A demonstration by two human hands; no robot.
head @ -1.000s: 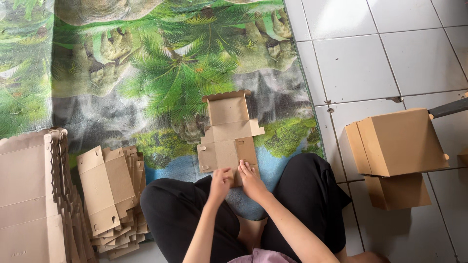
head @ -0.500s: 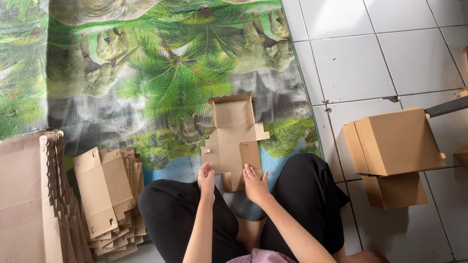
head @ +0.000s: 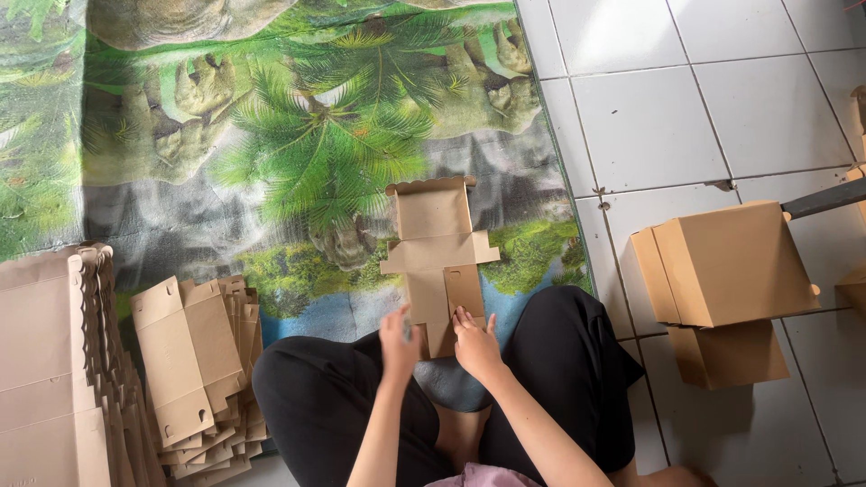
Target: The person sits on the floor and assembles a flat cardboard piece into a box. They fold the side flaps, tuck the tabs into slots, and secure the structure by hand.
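While seated, I log: blank point(head: 439, 261) flat at frame centre; left hand point(head: 400, 343), right hand point(head: 475, 343) both pinching near edge, steadying for fold.

White tiled floor point(head: 704, 108); jungle-print mat point(head: 298, 153), perhaps vinyl; daylight.

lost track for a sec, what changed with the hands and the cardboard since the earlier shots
The left hand slid left along the near end of the flat cardboard cutout and back; the right hand stayed on it throughout. The cutout barely shifted. The cardboard stacks and the folded boxes stayed put.
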